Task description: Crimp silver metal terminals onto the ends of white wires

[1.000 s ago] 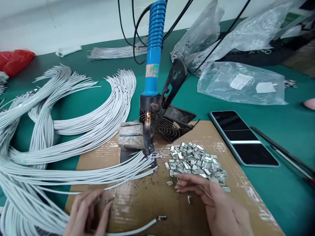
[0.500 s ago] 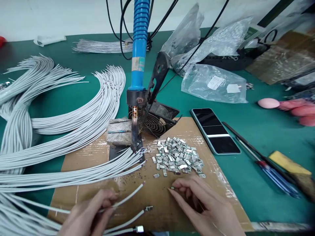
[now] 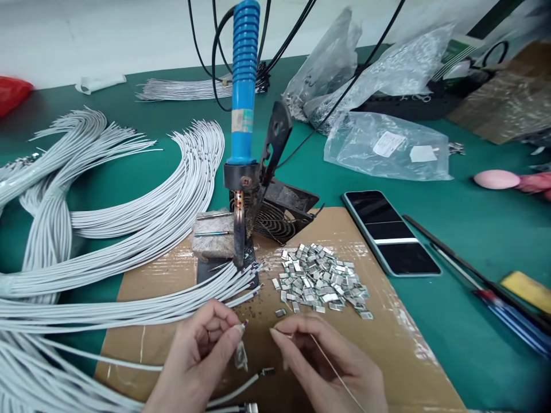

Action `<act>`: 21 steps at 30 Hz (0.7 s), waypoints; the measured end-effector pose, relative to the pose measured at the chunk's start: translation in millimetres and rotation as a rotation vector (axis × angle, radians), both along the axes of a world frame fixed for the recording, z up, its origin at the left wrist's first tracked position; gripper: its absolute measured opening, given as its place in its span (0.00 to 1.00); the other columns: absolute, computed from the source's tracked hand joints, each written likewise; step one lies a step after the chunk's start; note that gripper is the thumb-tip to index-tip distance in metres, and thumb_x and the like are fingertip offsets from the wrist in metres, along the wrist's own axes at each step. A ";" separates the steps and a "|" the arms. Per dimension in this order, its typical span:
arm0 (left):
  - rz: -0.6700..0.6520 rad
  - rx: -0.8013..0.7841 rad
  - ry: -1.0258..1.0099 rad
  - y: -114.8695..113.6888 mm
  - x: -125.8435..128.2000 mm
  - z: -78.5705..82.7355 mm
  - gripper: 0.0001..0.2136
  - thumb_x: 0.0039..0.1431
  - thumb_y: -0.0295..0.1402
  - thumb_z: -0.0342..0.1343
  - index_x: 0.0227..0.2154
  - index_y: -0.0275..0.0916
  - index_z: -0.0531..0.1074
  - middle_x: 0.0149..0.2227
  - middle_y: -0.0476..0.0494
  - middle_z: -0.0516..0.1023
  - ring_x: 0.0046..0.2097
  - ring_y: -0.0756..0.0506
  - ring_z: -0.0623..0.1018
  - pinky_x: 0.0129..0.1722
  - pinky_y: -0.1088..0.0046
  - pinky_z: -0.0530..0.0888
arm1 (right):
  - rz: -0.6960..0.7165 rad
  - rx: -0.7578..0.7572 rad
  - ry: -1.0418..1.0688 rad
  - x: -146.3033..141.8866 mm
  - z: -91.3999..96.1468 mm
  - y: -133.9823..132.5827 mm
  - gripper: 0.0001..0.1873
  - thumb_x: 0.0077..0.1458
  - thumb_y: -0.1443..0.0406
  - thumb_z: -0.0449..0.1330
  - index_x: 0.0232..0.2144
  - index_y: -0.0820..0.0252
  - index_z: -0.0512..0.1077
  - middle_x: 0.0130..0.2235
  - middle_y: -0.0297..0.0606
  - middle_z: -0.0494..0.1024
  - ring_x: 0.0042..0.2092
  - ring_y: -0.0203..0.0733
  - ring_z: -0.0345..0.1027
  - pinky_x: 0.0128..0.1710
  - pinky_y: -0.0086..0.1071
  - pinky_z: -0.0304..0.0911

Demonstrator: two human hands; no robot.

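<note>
Left hand: [image 3: 202, 350] pinches a cable end [image 3: 243, 326] between thumb and forefinger, low over the near edge of the cardboard [image 3: 387, 344]; the tip points right.
Right hand: [image 3: 348, 378] fingers are closed on a thin wire [image 3: 323, 354], its free end just beside the cable end and not quite touching.
Iron: [image 3: 244, 86] stands upright in its stand, just beyond both hands, tip down among loose cable ends.
Risk, burn: the hands sit near the iron's tip; a reach toward the clips [image 3: 321, 281] could brush it.
Risk, slip: the wire is fine and held by a light pinch, so it may slide or bend off the cable end.
Risk, tangle: the cables [image 3: 129, 241] fan in from the left and could drag the held one aside.
Surface: taped cardboard on a green table [image 3: 473, 241], with a phone [image 3: 390, 232] to the right and a fan [image 3: 275, 215] behind the iron.
Room: a pale wall is at the far side; plastic bags [image 3: 387, 146] and black leads lie far right.
</note>
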State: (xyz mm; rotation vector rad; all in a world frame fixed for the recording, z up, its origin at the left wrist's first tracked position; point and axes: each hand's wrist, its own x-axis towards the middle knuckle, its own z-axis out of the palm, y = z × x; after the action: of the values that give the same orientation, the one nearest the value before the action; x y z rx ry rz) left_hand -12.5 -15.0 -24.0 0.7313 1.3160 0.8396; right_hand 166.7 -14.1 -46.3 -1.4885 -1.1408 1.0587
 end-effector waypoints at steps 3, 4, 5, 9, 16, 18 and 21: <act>0.026 0.007 -0.028 -0.1 0.5 1.4 0.22 0.59 0.53 0.68 0.31 0.38 0.73 0.23 0.57 0.67 0.20 0.56 0.56 0.19 0.78 0.46 | 0.056 -0.018 0.143 -13.9 7.5 6.3 0.05 0.53 0.65 0.72 0.25 0.52 0.83 0.25 0.32 0.78 0.25 0.37 0.72 0.25 0.24 0.68; 0.030 0.008 -0.039 -0.1 0.9 1.8 0.22 0.59 0.53 0.68 0.31 0.38 0.73 0.23 0.57 0.66 0.21 0.56 0.55 0.19 0.79 0.46 | 0.079 -0.027 0.162 -17.1 8.6 7.0 0.06 0.54 0.65 0.71 0.25 0.52 0.83 0.25 0.32 0.78 0.25 0.37 0.72 0.25 0.24 0.68; 0.032 0.007 -0.046 0.0 1.2 2.1 0.22 0.59 0.53 0.69 0.31 0.38 0.73 0.23 0.57 0.67 0.21 0.56 0.55 0.19 0.79 0.47 | 0.100 -0.034 0.170 -19.6 9.2 7.3 0.05 0.55 0.64 0.71 0.26 0.53 0.84 0.25 0.32 0.79 0.25 0.37 0.71 0.25 0.24 0.68; 0.017 -0.012 -0.007 1.0 -0.5 3.3 0.24 0.57 0.56 0.68 0.30 0.37 0.74 0.22 0.56 0.65 0.22 0.55 0.54 0.20 0.79 0.47 | 0.139 -0.031 0.168 -23.9 9.2 6.2 0.06 0.57 0.64 0.69 0.33 0.50 0.89 0.28 0.35 0.82 0.27 0.38 0.75 0.27 0.24 0.70; -0.002 -0.034 0.054 2.6 -0.5 9.9 0.27 0.56 0.59 0.67 0.28 0.36 0.75 0.23 0.56 0.64 0.25 0.53 0.57 0.23 0.77 0.52 | 0.167 -0.052 0.169 -23.3 10.6 4.3 0.08 0.57 0.65 0.69 0.35 0.48 0.90 0.29 0.35 0.83 0.29 0.38 0.77 0.29 0.23 0.69; 0.047 -0.013 0.068 2.0 2.2 11.4 0.27 0.54 0.59 0.68 0.27 0.36 0.75 0.24 0.54 0.67 0.27 0.52 0.62 0.26 0.78 0.58 | 0.173 -0.062 0.172 -22.9 10.3 4.1 0.07 0.57 0.64 0.70 0.35 0.49 0.90 0.29 0.36 0.83 0.29 0.39 0.77 0.29 0.24 0.70; 0.083 0.020 0.097 0.0 5.5 10.2 0.27 0.53 0.60 0.68 0.27 0.37 0.74 0.24 0.53 0.70 0.29 0.50 0.67 0.31 0.76 0.63 | 0.180 -0.081 0.196 -22.3 9.8 3.9 0.07 0.58 0.62 0.70 0.35 0.50 0.90 0.31 0.39 0.84 0.29 0.40 0.76 0.29 0.26 0.71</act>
State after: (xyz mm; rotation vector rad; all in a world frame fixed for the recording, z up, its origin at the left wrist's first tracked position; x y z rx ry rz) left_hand -7.0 -15.0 -13.8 0.7449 1.4348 0.8935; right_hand 144.4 -10.2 -36.5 -1.3286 -1.1190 1.3575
